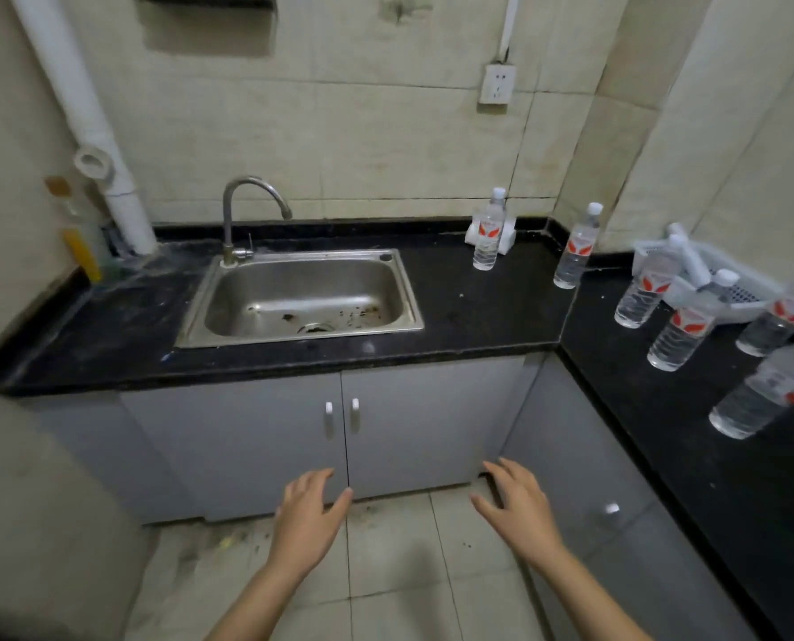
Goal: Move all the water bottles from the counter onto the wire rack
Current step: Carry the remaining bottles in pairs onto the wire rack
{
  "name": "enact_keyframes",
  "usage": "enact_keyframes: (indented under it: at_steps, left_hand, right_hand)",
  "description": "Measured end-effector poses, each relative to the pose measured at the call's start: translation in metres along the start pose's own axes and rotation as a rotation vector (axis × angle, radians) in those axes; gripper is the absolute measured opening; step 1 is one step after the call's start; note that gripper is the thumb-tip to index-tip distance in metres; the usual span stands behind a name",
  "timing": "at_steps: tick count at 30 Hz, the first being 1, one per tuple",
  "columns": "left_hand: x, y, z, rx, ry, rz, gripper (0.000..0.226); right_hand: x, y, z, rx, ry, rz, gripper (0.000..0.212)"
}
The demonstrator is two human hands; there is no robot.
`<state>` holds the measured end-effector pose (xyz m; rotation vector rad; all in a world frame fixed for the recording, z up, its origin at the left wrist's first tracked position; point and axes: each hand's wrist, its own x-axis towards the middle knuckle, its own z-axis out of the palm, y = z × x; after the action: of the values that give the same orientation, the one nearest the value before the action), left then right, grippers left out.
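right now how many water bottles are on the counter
6 water bottles: two by the back wall, four on the right counter; others may be cut off.

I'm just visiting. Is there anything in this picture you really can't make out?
Head view only.
- Wire rack: nowhere in the frame.
- Water bottles at the right edge: cut off by the edge, so their count is unsure.
- White basket: bottles in front hide part of it; contents unclear.
- Bottle labels: print too small and blurred to read.
- Yellow object in the left corner: too blurred to name.
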<state>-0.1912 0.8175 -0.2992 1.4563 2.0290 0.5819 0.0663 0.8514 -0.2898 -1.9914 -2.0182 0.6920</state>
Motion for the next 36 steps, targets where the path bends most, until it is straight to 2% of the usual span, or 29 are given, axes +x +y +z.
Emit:
enact_keyframes:
  at_steps: [6, 10, 13, 17, 21, 26, 32, 36]
  left_hand:
    - [0.088, 0.016, -0.001, 0.051, -0.147, 0.044, 0.048]
    - [0.112, 0.059, 0.042, 0.043, -0.272, 0.164, 0.046]
    - [0.123, 0.102, 0.08, 0.041, -0.355, 0.258, 0.047]
    - [0.147, 0.167, 0.129, 0.064, -0.435, 0.352, 0.048]
    - [0.175, 0.241, 0.166, 0.051, -0.445, 0.44, 0.047]
    - [0.206, 0.317, 0.202, 0.002, -0.41, 0.434, 0.051]
    - [0.236, 0.355, 0.229, 0.003, -0.446, 0.452, 0.045]
    - [0.274, 0.375, 0.243, -0.018, -0.47, 0.471, 0.045]
  right_hand:
    - [0.024, 0.003, -0.01, 0.137, 0.142, 0.264, 0.055]
    - [0.025, 0.027, -0.022, 0.157, 0.197, 0.373, 0.058]
    - [0.032, 0.053, -0.035, 0.212, 0.229, 0.453, 0.072]
    - [0.053, 0.103, -0.056, 0.313, 0.327, 0.543, 0.055]
    - [0.087, 0.153, -0.092, 0.383, 0.427, 0.576, 0.053]
    - [0.132, 0.192, -0.135, 0.391, 0.473, 0.548, 0.052]
    - [0.176, 0.222, -0.16, 0.393, 0.508, 0.567, 0.055]
    - [0.208, 0.228, -0.171, 0.419, 0.563, 0.597, 0.067]
